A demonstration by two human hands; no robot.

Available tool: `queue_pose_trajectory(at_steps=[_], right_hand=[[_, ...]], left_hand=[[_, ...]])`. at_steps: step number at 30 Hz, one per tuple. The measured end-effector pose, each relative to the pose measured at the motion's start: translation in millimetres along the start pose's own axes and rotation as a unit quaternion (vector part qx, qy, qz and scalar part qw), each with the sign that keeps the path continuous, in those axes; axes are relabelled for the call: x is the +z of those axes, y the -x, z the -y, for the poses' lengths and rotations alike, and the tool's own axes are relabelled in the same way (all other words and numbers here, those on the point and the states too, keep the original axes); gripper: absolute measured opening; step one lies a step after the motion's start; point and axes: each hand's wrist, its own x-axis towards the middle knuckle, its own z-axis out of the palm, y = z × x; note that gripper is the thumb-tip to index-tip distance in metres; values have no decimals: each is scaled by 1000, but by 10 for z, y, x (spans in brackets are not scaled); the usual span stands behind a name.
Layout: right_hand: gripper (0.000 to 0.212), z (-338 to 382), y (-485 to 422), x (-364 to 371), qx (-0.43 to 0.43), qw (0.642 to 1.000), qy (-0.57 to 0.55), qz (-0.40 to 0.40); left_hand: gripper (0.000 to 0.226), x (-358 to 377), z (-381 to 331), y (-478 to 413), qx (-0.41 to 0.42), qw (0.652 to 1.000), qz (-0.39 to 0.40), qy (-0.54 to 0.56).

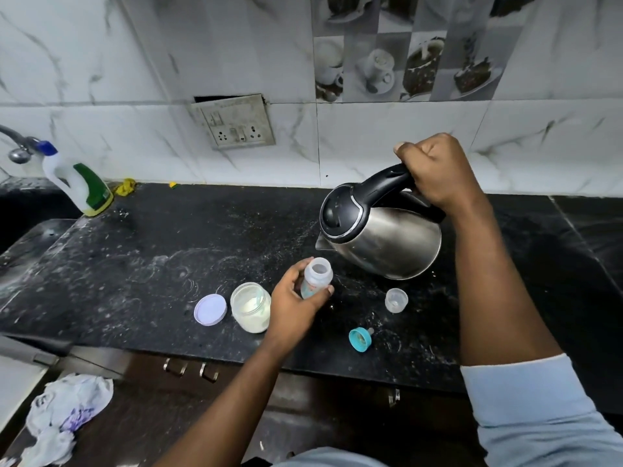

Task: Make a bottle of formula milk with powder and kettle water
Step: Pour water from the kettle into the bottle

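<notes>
My right hand (438, 170) grips the black handle of a steel kettle (387, 241), held off the black counter (151, 264) and tilted left, its spout just above the bottle's open mouth. No stream of water is visible. My left hand (293, 305) holds the small uncapped baby bottle (317, 276) upright on the counter. Left of it stands an open glass jar (251, 306) of white powder with a scoop inside, and its lilac lid (210, 309) lies flat beside it. The teal teat ring (360, 338) and a clear bottle cap (396, 299) lie to the right.
A white and green detergent bottle (79, 180) leans near the tap (17, 146) and sink at the far left. A socket plate (236, 124) sits on the tiled wall. A crumpled cloth (67, 416) lies below the counter edge, left of the cabinet handles (190, 369).
</notes>
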Motion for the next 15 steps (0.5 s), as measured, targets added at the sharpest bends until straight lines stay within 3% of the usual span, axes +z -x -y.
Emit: queue_pose_trajectory(at_steps=[15], right_hand=[[48,396,122,-64,-64,986,146,57]], left_hand=[[54,124,-186,100,-10,1000,6,-8]])
